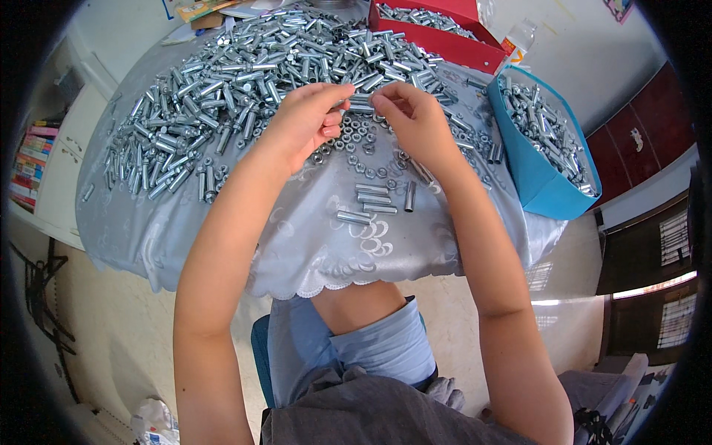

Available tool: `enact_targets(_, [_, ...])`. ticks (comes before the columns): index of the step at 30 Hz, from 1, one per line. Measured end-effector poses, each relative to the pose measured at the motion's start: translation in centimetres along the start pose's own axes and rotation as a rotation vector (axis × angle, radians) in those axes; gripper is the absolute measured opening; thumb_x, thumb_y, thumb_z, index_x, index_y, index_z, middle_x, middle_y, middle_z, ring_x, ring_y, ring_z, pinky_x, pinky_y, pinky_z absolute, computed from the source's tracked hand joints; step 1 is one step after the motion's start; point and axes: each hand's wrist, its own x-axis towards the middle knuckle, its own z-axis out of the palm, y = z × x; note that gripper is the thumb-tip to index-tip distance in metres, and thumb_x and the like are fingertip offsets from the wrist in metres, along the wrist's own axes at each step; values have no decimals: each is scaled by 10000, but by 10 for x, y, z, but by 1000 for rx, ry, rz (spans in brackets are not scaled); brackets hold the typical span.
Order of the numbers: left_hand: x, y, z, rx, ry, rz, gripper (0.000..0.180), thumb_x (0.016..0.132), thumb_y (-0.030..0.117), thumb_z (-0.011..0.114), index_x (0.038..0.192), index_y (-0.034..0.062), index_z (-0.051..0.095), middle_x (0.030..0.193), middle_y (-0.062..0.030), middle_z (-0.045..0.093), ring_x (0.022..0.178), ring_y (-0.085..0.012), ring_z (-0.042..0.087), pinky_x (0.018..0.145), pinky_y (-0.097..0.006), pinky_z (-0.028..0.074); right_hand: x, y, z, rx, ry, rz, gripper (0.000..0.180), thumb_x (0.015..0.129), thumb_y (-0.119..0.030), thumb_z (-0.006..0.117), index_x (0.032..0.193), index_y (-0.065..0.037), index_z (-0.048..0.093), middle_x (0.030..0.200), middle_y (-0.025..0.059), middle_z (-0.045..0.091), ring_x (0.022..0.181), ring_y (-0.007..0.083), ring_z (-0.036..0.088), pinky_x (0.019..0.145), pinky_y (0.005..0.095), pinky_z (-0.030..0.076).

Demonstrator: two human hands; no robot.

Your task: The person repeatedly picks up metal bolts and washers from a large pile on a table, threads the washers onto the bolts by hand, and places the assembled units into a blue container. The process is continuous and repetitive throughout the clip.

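Above the near side of the metal heap, my left hand (305,124) and my right hand (417,122) face each other with curled fingers. A silver expansion bolt (361,104) spans the small gap between them, pinched at its ends by both hands; the fingertips hide part of it. Loose nuts (357,138) lie scattered on the cloth just below my hands. Closer to me rest several plain metal sleeves (373,199), most of them lying sideways. Behind my hands spreads a large heap of similar bolts and sleeves (245,74).
A grey satin tablecloth (311,245) with a scalloped edge covers the round table. At the right stands a blue fabric bin (541,174) full of bolts. A red box (445,41) with more metal pieces sits at the back, beside a clear plastic bottle (518,41).
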Motion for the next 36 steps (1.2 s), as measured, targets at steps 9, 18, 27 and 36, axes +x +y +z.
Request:
enact_targets(9, [-3, -1, 5, 48, -62, -19, 188, 815, 216, 603, 809, 46, 524, 706, -6, 496, 509, -42, 359, 451, -187, 299, -2, -16, 0, 464, -93, 72, 168, 835, -128, 604, 925, 12, 581, 822, 31, 615, 724, 80, 574, 616, 185, 417])
enact_targets(18, [-4, 0, 7, 10, -118, -26, 261, 786, 292, 663, 771, 66, 531, 687, 9, 470, 490, -30, 347, 457, -175, 298, -3, -21, -7, 468, -156, 117, 185, 826, -155, 621, 917, 3, 594, 821, 17, 604, 697, 67, 526, 634, 202, 408])
enact_targets(27, [-4, 2, 8, -19, -258, -24, 345, 775, 380, 666, 803, 66, 526, 697, 33, 420, 532, -20, 336, 487, -169, 305, -7, -24, 0, 315, -9, -89, 191, 815, -148, 627, 883, 31, 621, 752, 59, 616, 670, 110, 564, 610, 232, 453])
enact_targets(36, [-8, 2, 10, 20, -205, -78, 374, 789, 409, 641, 824, 50, 543, 673, 45, 429, 514, -22, 347, 495, -177, 319, -7, -24, 0, 139, 106, -206, 149, 790, -108, 634, 894, -1, 623, 760, 58, 619, 666, 101, 567, 600, 222, 444])
